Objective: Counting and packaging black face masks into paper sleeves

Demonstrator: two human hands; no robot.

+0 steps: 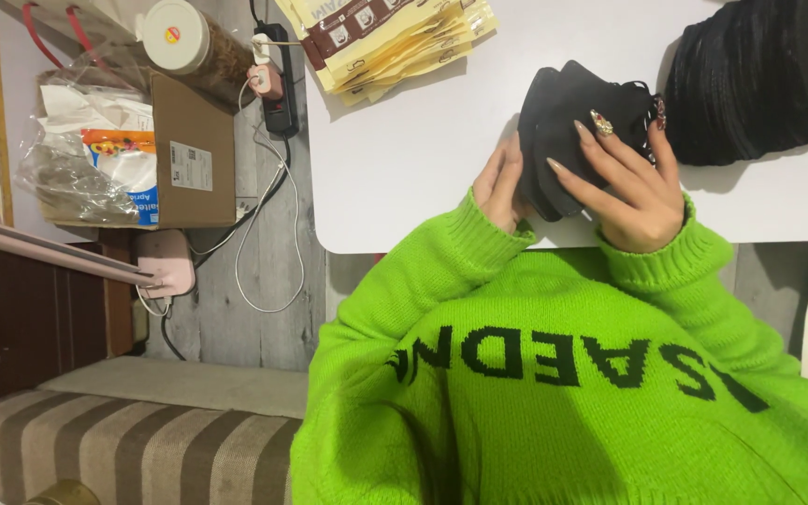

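Looks like a home room used for piecework: striped sofa at 7 o'clock, wood-look floor, power strip at 11, cardboard box at 9, white table.
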